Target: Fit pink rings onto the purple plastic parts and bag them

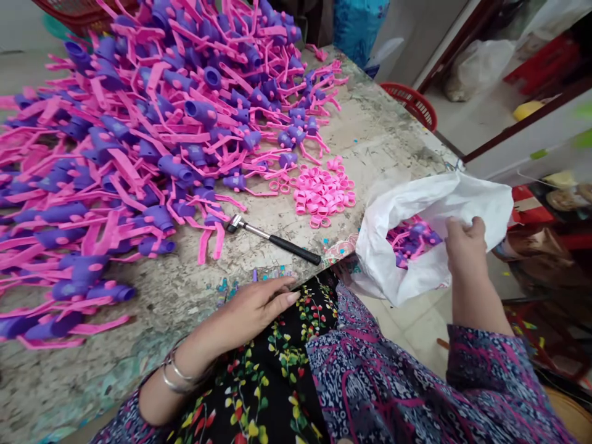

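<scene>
My right hand (465, 243) pinches the rim of a white plastic sack (476, 191) that hangs beside the table's edge. Inside the sack lie several pink-and-purple plastic parts (414, 240). My left hand (263, 302) rests at the front edge of the table, fingers stretched out, holding nothing. Just beyond it a small hammer (293, 248) with a black grip and metal head lies on the table. A heap of small pink plastic rings (324, 190) sits behind the hammer. To the left, a large pile of purple plastic pieces with pink arms (176, 111) spreads across the table.
The worn table (370, 142) is stained with paint. A red plastic basket (411, 102) stands past its far right edge, near a blue bag (358, 28). Another red basket (83, 15) is at the back left. Boxes and bags (531, 243) crowd the right side.
</scene>
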The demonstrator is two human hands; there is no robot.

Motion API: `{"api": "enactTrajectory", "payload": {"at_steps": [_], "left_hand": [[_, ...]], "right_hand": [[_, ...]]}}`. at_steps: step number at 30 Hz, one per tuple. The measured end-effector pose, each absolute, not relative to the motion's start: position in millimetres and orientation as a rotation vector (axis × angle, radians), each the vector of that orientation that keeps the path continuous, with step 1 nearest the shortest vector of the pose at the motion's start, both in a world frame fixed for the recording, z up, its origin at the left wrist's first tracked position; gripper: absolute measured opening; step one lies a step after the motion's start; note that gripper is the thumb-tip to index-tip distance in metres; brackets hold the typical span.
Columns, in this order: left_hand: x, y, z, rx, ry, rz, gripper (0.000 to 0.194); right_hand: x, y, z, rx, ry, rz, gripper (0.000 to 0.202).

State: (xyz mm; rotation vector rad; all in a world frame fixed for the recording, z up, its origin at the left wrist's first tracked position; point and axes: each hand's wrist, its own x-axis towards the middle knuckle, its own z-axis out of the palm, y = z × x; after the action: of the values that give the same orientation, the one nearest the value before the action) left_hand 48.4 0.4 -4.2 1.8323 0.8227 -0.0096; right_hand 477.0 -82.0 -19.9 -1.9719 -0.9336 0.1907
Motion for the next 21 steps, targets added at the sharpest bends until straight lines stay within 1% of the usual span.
{"api": "enactTrajectory", "payload": {"at_steps": [2, 4, 6, 7, 11, 14, 18, 21], "left_hand": [[48, 4, -7, 1.831, 0.866, 0.01, 0.044], [49, 7, -8, 1.835, 0.883, 0.039, 0.043], [50, 8, -10, 1.843, 0.875, 0.069, 0.043], [50, 8, -11, 1.847, 0.865, 0.086, 0.043], [42, 8, -13, 1.807, 0.878, 0.102, 0.045], [32, 9, -11, 1.702, 0.959, 0.117, 0.045], [17, 12, -12, 1.519, 1.098, 0.332, 0.035], [7, 17, -23, 1.46, 1.248, 0.523, 0.031]], "right_hand": [[461, -77, -25, -1.99, -0.877, 0.058, 0.036], [431, -60, -27, -1.979, -0.956, 0.045, 0.034], [394, -35, -28, -1.899, -1.199, 0.139, 0.027], [375, -20, -28, -1.828, -1.412, 0.204, 0.025], [305, 38, -21, -1.63, -2.014, 0.251, 0.03], [267, 81, -12, -1.611, -2.242, 0.274, 0.032], [229, 128, -10, -1.754, -2.36, 0.285, 0.03], [204, 144, -19, -1.791, -2.431, 0.284, 0.03]]}}
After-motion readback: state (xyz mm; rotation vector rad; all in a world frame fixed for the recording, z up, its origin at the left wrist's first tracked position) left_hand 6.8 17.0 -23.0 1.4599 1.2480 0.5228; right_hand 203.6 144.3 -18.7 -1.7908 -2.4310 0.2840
